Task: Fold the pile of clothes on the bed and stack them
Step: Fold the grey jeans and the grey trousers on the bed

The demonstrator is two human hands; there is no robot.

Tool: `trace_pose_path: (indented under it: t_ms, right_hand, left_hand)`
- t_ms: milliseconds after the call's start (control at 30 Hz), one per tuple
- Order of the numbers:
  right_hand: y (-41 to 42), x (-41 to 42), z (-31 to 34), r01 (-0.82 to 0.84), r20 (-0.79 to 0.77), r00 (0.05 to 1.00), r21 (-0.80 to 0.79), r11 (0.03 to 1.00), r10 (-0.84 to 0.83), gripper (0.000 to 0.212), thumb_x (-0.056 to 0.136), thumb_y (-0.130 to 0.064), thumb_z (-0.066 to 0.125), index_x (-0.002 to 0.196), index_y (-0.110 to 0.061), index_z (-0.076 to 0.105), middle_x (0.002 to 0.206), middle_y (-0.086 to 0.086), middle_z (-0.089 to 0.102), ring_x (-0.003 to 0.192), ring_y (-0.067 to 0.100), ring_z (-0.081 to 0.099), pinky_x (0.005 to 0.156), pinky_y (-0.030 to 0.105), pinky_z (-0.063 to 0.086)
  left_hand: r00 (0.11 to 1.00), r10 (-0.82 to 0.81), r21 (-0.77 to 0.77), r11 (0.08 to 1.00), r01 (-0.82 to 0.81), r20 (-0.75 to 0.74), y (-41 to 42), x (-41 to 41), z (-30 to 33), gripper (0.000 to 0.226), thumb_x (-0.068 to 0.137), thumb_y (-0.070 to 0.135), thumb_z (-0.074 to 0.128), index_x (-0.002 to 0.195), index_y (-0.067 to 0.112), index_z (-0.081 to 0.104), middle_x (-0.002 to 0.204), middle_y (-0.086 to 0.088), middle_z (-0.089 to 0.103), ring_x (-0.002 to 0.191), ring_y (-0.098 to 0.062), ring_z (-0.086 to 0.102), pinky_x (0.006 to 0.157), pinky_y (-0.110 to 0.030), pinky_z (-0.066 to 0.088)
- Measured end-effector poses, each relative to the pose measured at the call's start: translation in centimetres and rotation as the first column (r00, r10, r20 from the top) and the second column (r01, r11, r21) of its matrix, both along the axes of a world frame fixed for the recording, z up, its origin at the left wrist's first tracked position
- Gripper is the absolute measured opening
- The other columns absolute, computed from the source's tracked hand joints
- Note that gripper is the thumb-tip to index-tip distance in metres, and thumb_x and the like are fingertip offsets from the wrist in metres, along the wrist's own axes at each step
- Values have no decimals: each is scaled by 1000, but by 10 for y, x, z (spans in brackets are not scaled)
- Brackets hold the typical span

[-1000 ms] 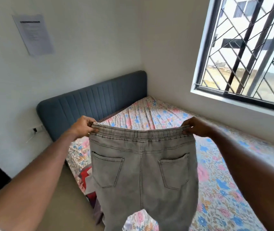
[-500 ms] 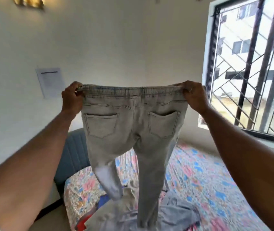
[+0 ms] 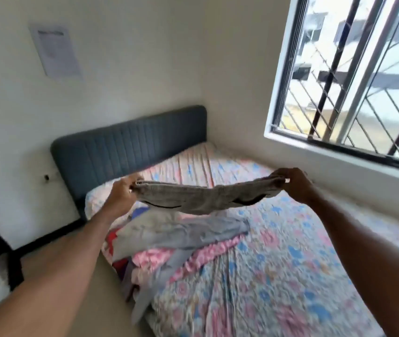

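The left hand (image 3: pixel 123 190) and the right hand (image 3: pixel 293 182) each pinch 1 end of the waistband of the faded grey denim jeans (image 3: pixel 205 198), stretching them nearly flat in the air above the bed with the floral pink-and-blue sheet (image 3: pixel 278 263). Below them, at the bed's left edge, lies the rumpled pile of grey, pink and red clothes (image 3: pixel 169 242). The dark blue padded headboard (image 3: pixel 130 144) stands against the wall.

Wall paper (image 3: pixel 56 51) bears print (too blurred to read).
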State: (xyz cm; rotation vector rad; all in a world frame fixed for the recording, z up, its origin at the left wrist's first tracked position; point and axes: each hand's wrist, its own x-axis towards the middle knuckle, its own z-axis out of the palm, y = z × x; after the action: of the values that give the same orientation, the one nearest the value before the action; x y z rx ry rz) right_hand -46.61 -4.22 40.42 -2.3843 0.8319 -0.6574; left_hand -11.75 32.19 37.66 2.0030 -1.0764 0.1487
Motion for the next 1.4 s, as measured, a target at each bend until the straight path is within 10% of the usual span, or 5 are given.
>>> trace_pose_path:
  t_ms: [433,733,967,1267,1400]
  right_hand:
    - [104,-264,-402,210,-718,690,72,975,-96,12,80,-31,85,82,-39,76,109,-17,70,119,16,57,97,55,35]
    - [120,-389,-517,246,-783,622,186,951,-8,23,81,-21,84,76,-41,75,114,-13,52,109,17,56,101,65,36]
    - [119,-428,-562,252,-706,708,292,922,30,28,92,-14,73,108,-36,77,123,-4,58,89,12,56,70,32,52]
    - [121,-423,-581,578,-458,792,775,255,-404,45,93,-22,73,128,-5,51,122,19,60,105,33,61,76,45,57]
    - [122,-411,-574,509,-407,837,826,244,-366,51,92,-11,73,138,-6,54,120,15,67,107,30,64,74,40,51]
  left_hand:
    - [932,76,640,746,181,-353,99,-292,-420,31,78,4,55,80,35,55,88,13,54,94,-17,58,87,-45,43]
    - [966,57,851,488,193,-251,113,-440,-522,37,83,1,55,89,37,50,100,13,42,113,-14,44,97,-49,34]
    - [948,102,849,482,217,-301,76,-499,-555,48,89,12,57,130,36,58,135,12,47,133,-14,38,103,-56,33]
    - [910,36,751,579,318,-413,-25,-582,-564,60,96,8,50,152,29,38,161,-3,30,149,-22,25,122,-60,13]
    - [905,80,767,564,305,-418,-27,-588,-578,70,93,8,55,155,30,31,164,-2,23,151,-24,21,121,-62,12]
